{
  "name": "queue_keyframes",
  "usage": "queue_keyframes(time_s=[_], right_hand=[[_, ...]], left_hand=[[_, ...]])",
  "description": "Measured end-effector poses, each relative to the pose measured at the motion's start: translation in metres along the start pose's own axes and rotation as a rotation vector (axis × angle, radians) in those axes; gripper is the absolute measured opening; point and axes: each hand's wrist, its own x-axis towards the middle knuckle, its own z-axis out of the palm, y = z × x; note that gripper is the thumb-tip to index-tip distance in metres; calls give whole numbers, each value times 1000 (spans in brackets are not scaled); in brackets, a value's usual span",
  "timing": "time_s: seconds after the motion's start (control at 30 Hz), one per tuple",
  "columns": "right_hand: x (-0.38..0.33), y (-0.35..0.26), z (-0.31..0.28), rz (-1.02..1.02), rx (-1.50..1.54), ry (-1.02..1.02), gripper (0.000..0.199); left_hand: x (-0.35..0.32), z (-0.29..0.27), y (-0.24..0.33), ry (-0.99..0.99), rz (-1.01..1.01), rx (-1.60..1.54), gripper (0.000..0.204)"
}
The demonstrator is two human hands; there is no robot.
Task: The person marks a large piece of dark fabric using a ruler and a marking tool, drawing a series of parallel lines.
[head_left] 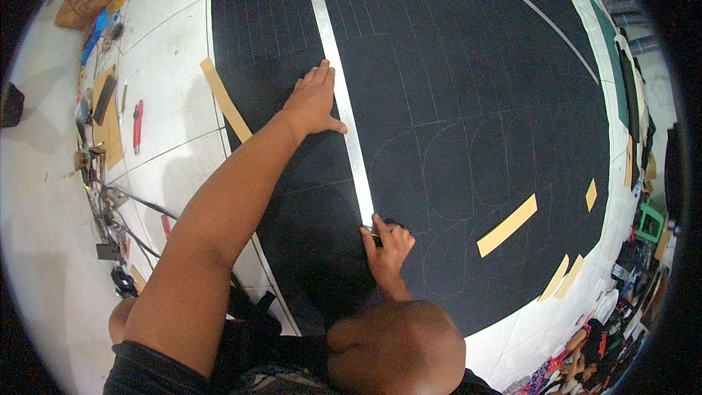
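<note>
Head view: a long, flat metal ruler [344,110] is laid across a wide sheet of matte black material [475,88] spread on a pale tiled floor [168,51]. The left hand [316,101] is pressed flat beside the ruler, fingers together, thumb stretched against its edge. At the ruler's near end, a small marking tool [373,232] is pinched in the right hand [391,245]. Faint lines are drawn on the sheet; tan tape strips [507,225] are stuck to it.

A long steel ruler [342,106] lies flat on the dark, line-marked sheet [468,88].
</note>
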Motion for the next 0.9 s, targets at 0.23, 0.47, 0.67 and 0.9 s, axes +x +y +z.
queue_keyframes(time_s=[0.23, 0.47, 0.67, 0.9], right_hand=[[12, -5, -10, 58, 76, -96, 33], [161, -10, -29, 47, 513, 50, 43], [301, -43, 18, -65, 637, -79, 37], [365, -73, 55, -272, 434, -5, 26]], left_hand=[[-1, -3, 3, -36, -58, 28, 134], [-2, -7, 4, -43, -47, 20, 133], [0, 0, 3, 15, -2, 12, 131], [-2, -1, 4, 33, 7, 1, 129]])
